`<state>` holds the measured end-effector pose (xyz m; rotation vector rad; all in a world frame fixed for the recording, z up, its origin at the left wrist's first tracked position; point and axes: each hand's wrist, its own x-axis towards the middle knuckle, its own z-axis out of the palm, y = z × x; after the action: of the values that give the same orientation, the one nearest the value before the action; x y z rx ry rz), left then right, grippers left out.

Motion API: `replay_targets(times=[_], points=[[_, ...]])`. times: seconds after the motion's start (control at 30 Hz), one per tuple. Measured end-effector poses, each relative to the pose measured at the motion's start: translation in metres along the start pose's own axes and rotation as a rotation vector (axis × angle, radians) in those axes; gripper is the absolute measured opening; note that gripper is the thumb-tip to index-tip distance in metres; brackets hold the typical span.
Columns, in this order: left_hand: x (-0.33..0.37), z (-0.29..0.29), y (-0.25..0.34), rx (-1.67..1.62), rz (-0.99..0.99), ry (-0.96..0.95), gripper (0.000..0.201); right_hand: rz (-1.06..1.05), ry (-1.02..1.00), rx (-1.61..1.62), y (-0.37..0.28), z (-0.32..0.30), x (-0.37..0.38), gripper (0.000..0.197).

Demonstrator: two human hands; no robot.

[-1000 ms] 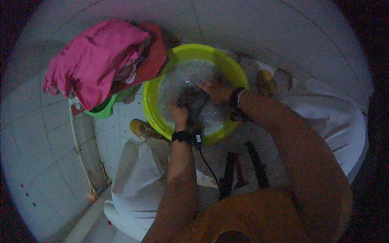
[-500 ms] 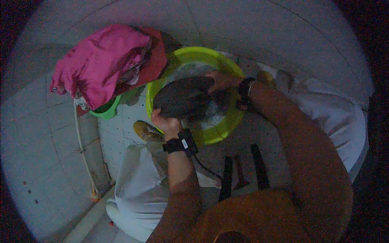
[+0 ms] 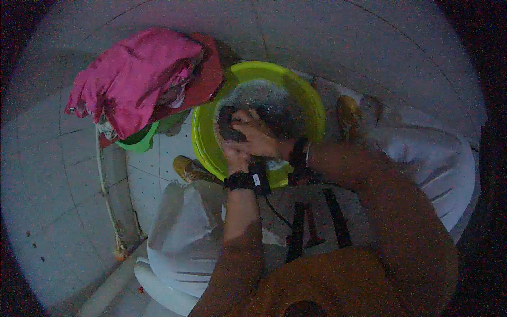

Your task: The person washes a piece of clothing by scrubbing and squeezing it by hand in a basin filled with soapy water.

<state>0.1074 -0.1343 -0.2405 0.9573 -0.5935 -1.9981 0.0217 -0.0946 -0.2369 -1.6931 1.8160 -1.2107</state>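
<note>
A dark wet cloth is bunched low inside a yellow-green basin. Its kind of garment cannot be made out. My left hand grips the cloth near the basin's near left side, fingers partly hidden. Over the cloth, close against the left hand, lies my right hand, its fingers bent around the fabric. Foamy water shows beyond the hands, and part of the dark cloth trails in it to the right.
At the far left, pink fabric is heaped on a red surface, above a green container. A pale pipe runs along the left wall. My shoes, left and right, flank the basin.
The cloth, earlier lifted and stretched between my hands, is now lower and bunched. My right hand has come left and nearer, meeting the left hand.
</note>
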Motion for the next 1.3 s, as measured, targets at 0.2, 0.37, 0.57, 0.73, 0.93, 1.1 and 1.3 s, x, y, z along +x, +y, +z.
replay_targets(times=[0.2, 0.37, 0.57, 0.73, 0.93, 1.1, 1.3], points=[[0.002, 0.012, -0.015, -0.078, -0.262, 0.131, 0.039, 0.707, 0.182, 0.43, 0.071, 0.041, 0.014, 0.042], [0.009, 0.003, -0.005, -0.132, -0.301, 0.251, 0.04, 0.625, -0.08, 0.872, 0.037, -0.003, 0.016, 0.047], [0.009, -0.007, -0.008, -0.098, 0.034, -0.477, 0.042, 0.254, -0.072, 0.102, 0.002, 0.003, 0.017, 0.034], [0.003, 0.032, -0.005, 0.019, -0.319, 0.21, 0.041, 0.529, 0.038, 0.397, 0.043, -0.012, 0.031, 0.03], [0.018, 0.008, 0.009, 0.053, -0.282, 0.177, 0.044, 0.098, 0.034, 0.114, 0.009, -0.007, 0.036, 0.03], [0.011, 0.023, 0.014, -0.024, -0.234, 0.11, 0.044, 0.307, 0.091, -0.159, 0.081, -0.025, 0.044, 0.04], [0.05, -0.048, -0.02, 1.533, 0.489, -0.07, 0.044, -0.045, -0.294, -0.608, 0.068, -0.018, -0.014, 0.05]])
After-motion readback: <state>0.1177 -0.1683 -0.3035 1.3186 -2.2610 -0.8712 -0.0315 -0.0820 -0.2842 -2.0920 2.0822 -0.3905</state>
